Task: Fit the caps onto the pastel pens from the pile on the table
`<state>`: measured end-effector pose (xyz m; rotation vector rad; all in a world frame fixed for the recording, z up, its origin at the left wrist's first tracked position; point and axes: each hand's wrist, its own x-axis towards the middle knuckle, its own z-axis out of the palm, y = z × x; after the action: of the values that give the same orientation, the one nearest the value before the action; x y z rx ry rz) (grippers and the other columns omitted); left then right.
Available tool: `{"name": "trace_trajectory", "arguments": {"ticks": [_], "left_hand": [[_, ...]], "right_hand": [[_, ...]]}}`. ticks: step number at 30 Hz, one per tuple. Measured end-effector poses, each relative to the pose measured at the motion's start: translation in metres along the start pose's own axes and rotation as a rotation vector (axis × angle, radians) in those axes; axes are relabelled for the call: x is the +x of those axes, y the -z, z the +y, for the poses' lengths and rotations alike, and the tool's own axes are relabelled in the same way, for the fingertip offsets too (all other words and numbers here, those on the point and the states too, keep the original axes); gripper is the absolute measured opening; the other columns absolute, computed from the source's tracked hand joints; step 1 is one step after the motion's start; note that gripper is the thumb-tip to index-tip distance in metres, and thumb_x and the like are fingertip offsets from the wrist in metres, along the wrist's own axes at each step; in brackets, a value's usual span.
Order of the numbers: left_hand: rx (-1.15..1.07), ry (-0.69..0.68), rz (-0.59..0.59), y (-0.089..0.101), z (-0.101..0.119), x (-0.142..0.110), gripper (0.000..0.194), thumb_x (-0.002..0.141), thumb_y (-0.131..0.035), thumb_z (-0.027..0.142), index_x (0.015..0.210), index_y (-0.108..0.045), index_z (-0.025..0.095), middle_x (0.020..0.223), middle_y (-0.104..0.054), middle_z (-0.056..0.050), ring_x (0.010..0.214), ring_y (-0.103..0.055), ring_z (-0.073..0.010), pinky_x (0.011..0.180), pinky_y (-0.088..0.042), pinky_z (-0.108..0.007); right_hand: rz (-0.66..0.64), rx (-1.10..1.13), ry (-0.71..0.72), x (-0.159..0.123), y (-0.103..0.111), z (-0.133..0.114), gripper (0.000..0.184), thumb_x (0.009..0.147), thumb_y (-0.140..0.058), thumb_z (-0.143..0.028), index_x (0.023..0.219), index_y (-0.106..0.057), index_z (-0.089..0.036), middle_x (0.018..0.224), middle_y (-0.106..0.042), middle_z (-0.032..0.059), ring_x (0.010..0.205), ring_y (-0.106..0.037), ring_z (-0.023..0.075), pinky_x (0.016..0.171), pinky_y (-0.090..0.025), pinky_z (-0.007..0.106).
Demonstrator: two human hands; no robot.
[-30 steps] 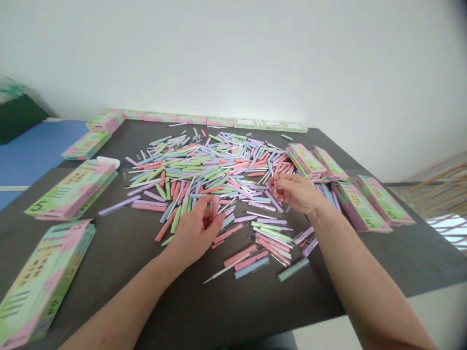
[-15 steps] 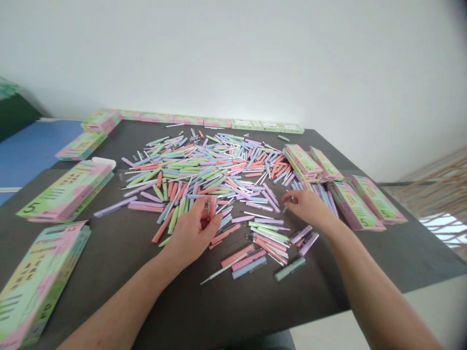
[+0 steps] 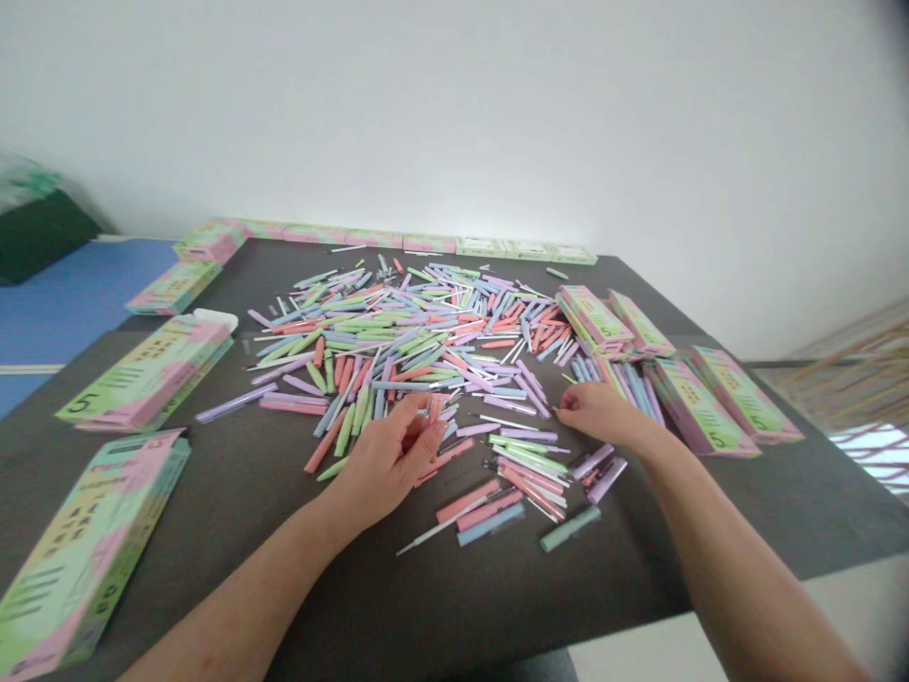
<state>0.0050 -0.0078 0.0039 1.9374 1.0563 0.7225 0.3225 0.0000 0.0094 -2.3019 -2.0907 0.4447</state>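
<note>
My left hand (image 3: 398, 450) is closed on a small red pen cap (image 3: 434, 409), held between thumb and fingers just above the near side of the pen pile. Further right, my right hand (image 3: 595, 414) has its fingertips pinched together low over the table; what they hold, if anything, is too small to make out. Between the hands lie purple pen parts (image 3: 525, 436) and green ones, with white refills (image 3: 511, 421). Nearer to me are pink pen barrels (image 3: 489, 510), a blue one (image 3: 491, 524) and a lone green one (image 3: 570, 529).
A wide heap of mixed pen parts (image 3: 398, 327) covers the middle of the dark table (image 3: 369, 606). Printed cartons stand left (image 3: 152, 369) and right (image 3: 700, 403), some holding pen parts. More boxes (image 3: 426, 244) line the wall side.
My view has shifted slightly. The left hand has turned the red cap a little and moved right. My right hand has lowered toward the table, its fingers drawn closer together.
</note>
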Motion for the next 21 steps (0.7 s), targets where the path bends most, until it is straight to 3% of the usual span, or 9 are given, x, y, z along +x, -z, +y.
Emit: {"name": "trace_trajectory", "arguments": {"ticks": [3, 6, 9, 12, 14, 18, 21], "left_hand": [[0.009, -0.036, -0.022, 0.000, 0.002, -0.001, 0.023, 0.096, -0.039, 0.039, 0.103, -0.050, 0.020, 0.059, -0.047, 0.006, 0.051, -0.042, -0.0099, 0.051, -0.032, -0.022], [0.035, -0.060, -0.022, 0.000, 0.004, -0.003, 0.017, 0.094, -0.044, 0.036, 0.093, -0.050, 0.020, 0.061, -0.043, 0.007, 0.053, -0.040, -0.0090, 0.052, -0.031, -0.022], [0.051, -0.097, 0.004, 0.000, 0.006, -0.003, 0.013, 0.091, -0.049, 0.031, 0.085, -0.049, 0.019, 0.065, -0.045, 0.006, 0.056, -0.040, -0.0086, 0.053, -0.031, -0.021], [0.039, -0.099, 0.036, 0.001, 0.007, -0.003, 0.012, 0.090, -0.049, 0.028, 0.083, -0.050, 0.019, 0.067, -0.046, 0.005, 0.058, -0.041, -0.0091, 0.054, -0.032, -0.022], [-0.030, -0.068, 0.041, 0.000, 0.007, -0.002, 0.013, 0.092, -0.047, 0.029, 0.083, -0.049, 0.019, 0.067, -0.048, 0.005, 0.059, -0.043, -0.0097, 0.056, -0.034, -0.022], [-0.263, 0.041, 0.072, -0.001, 0.005, -0.002, 0.013, 0.093, -0.043, 0.029, 0.084, -0.046, 0.020, 0.073, -0.052, 0.003, 0.059, -0.046, -0.0093, 0.055, -0.038, -0.022], [-0.367, 0.085, 0.096, -0.001, 0.006, -0.001, 0.013, 0.092, -0.048, 0.031, 0.096, -0.053, 0.020, 0.066, -0.048, 0.005, 0.052, -0.044, -0.0085, 0.050, -0.037, -0.021]], "right_hand": [[0.002, 0.207, -0.010, -0.008, 0.005, -0.015, 0.018, 0.079, -0.051, -0.028, 0.071, -0.063, -0.016, 0.058, -0.056, 0.0010, 0.053, -0.050, 0.0122, 0.050, -0.032, 0.024], [-0.108, 1.006, 0.015, -0.022, 0.010, -0.047, 0.018, 0.080, -0.053, -0.037, 0.075, -0.052, -0.020, 0.047, -0.033, -0.0089, 0.039, -0.025, 0.0059, 0.038, -0.017, 0.020], [-0.357, 1.439, 0.110, -0.035, 0.012, -0.088, 0.020, 0.077, -0.063, -0.035, 0.077, -0.050, -0.019, 0.050, -0.037, -0.0098, 0.038, -0.020, 0.0027, 0.035, -0.010, 0.016], [-0.511, 1.566, 0.151, -0.042, 0.008, -0.121, 0.019, 0.078, -0.065, -0.032, 0.078, -0.052, -0.017, 0.054, -0.048, -0.0069, 0.036, -0.023, 0.0001, 0.034, -0.010, 0.014], [-0.531, 1.621, 0.189, -0.043, 0.003, -0.132, 0.020, 0.078, -0.067, -0.031, 0.080, -0.055, -0.016, 0.057, -0.053, -0.0051, 0.036, -0.025, -0.0008, 0.034, -0.011, 0.013], [-0.501, 1.718, 0.219, -0.038, -0.015, -0.137, 0.019, 0.079, -0.068, -0.031, 0.086, -0.058, -0.015, 0.061, -0.057, -0.0040, 0.036, -0.027, -0.0011, 0.034, -0.012, 0.013], [-0.506, 1.733, 0.215, -0.037, -0.026, -0.135, 0.019, 0.081, -0.067, -0.031, 0.087, -0.059, -0.016, 0.058, -0.054, -0.0051, 0.036, -0.026, -0.0008, 0.034, -0.011, 0.013]]}}
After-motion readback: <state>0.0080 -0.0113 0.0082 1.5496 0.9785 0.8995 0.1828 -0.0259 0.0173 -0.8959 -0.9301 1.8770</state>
